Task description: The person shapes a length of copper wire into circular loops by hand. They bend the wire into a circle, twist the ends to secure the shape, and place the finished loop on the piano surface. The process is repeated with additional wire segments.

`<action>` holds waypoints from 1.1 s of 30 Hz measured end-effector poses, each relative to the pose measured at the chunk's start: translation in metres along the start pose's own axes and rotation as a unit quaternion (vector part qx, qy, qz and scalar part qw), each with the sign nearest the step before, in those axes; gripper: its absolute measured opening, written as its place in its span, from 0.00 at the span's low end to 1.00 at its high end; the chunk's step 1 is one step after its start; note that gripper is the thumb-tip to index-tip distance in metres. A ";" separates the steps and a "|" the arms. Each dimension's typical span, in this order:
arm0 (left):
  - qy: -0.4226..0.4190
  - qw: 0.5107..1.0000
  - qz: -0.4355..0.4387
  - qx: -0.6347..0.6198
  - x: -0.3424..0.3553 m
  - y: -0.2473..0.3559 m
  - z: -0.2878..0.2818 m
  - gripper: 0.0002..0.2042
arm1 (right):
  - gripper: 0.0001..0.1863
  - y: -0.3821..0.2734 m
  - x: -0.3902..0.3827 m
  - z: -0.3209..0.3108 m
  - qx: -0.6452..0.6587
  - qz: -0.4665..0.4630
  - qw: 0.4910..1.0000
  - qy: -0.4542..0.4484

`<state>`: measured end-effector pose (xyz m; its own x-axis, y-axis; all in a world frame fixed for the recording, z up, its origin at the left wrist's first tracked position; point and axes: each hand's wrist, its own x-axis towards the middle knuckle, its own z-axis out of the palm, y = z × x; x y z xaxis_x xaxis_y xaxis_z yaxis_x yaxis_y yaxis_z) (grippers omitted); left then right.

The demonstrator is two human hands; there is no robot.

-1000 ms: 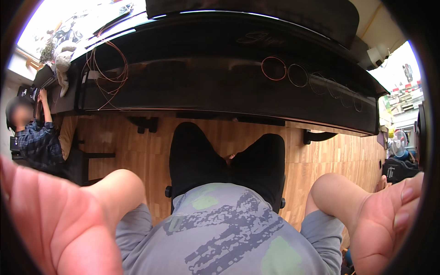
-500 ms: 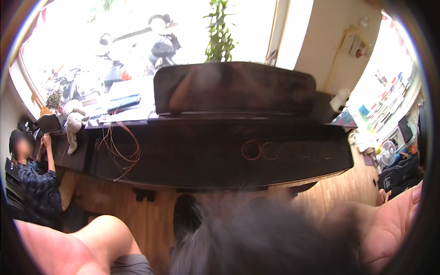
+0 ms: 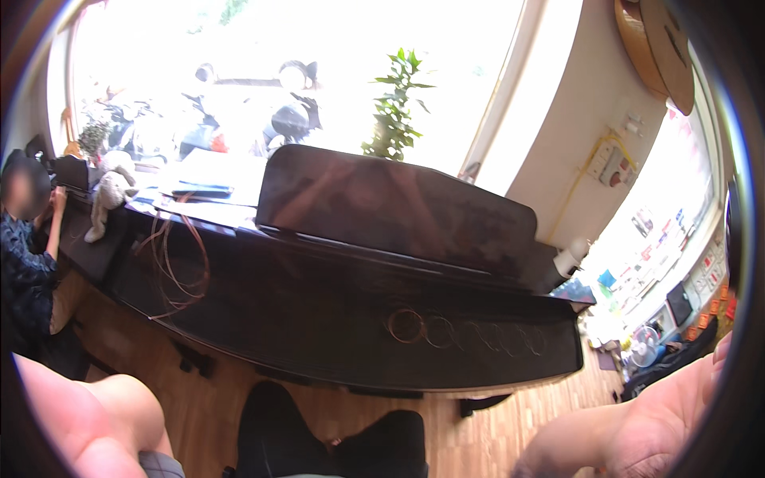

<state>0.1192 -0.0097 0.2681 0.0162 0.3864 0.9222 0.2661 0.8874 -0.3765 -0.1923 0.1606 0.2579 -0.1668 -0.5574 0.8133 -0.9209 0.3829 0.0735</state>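
Hands (image 3: 68, 422) (image 3: 657, 434) cropped at edge, pale coils (image 3: 502, 341) blurred, possibly wire

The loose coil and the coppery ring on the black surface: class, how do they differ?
Size: the loose coil spreads wide; the coppery ring is smaller.
Shape: the loose coil has crossing strands; the coppery ring is nearly circular.
Place: the loose coil lies left; the coppery ring starts a row of paler rings farther right.
Both look coppery.

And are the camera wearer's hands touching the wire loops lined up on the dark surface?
No, the left hand and right hand are near the picture's lower corners, apart from the wire loops.
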 end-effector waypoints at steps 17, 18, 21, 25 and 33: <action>0.065 0.966 -0.239 0.069 -0.110 -0.001 -0.020 0.10 | 0.13 -0.106 -0.065 -0.027 0.297 -0.140 0.943 0.062; 0.073 0.933 -0.350 0.047 -0.143 0.009 -0.004 0.10 | 0.13 -0.117 -0.084 -0.002 0.361 -0.129 0.923 0.026; -0.072 0.788 -0.612 -0.010 -0.236 0.031 0.038 0.04 | 0.12 -0.141 -0.152 0.082 0.419 -0.008 0.902 -0.099; -0.135 0.822 -0.548 0.076 -0.288 0.022 0.044 0.04 | 0.09 -0.168 -0.220 0.132 0.462 0.054 0.855 -0.228; 0.014 0.778 -0.540 0.321 -0.318 -0.092 0.008 0.16 | 0.05 -0.183 -0.209 0.134 0.505 0.039 0.819 -0.270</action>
<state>0.0819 -0.2127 0.0086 0.1394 -0.6689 0.7302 -0.3970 0.6378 0.6600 -0.0359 0.1086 -0.0029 -0.1198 -0.9094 0.3983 -0.6767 -0.2188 -0.7030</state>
